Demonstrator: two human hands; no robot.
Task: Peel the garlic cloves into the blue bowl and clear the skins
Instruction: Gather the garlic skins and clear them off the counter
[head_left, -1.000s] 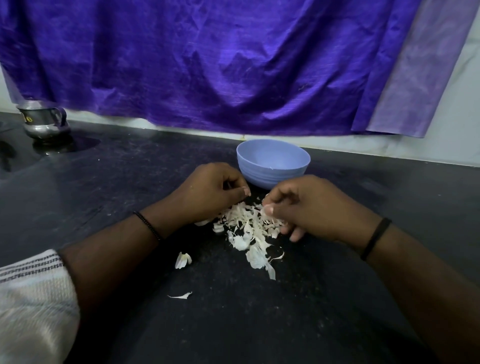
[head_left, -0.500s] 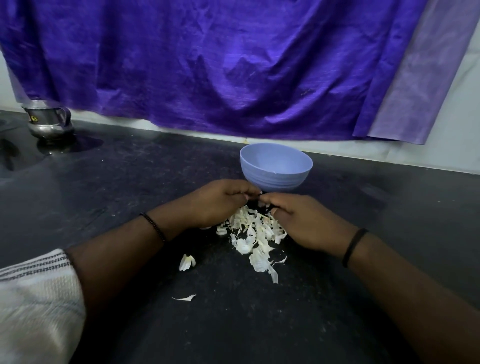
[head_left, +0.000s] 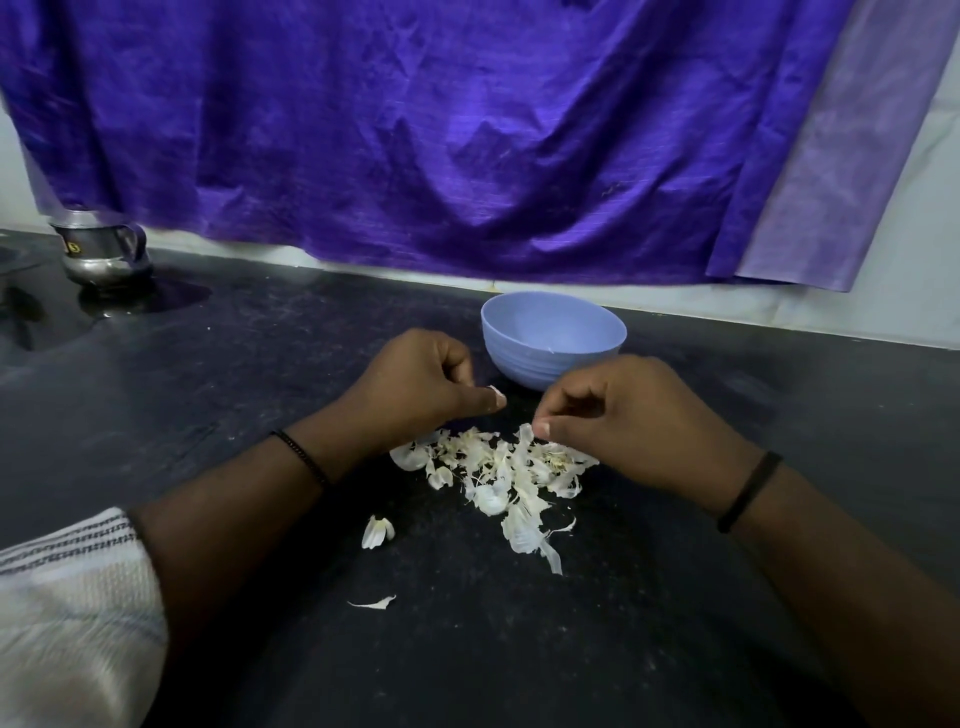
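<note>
A pale blue bowl (head_left: 553, 340) stands on the dark counter just beyond my hands. In front of it lies a heap of white garlic skins (head_left: 498, 475). My left hand (head_left: 421, 384) is curled, its thumb and fingers pinching a small white garlic piece (head_left: 494, 391) at the fingertips. My right hand (head_left: 634, 415) hovers over the heap's right side, thumb and forefinger pinching a strip of skin (head_left: 525, 435). The two hands are a little apart. What lies inside the bowl is hidden by its near wall.
Two stray skins lie nearer me, one (head_left: 378, 532) left of the heap and one (head_left: 375, 603) lower down. A steel jug (head_left: 101, 252) stands at the far left. A purple cloth (head_left: 441, 135) hangs along the back wall. My striped sleeve (head_left: 67, 613) is at bottom left.
My hands have drawn apart from touching at the bowl's foot. The right hand pulled back toward me and now holds a strip of skin over the heap.
</note>
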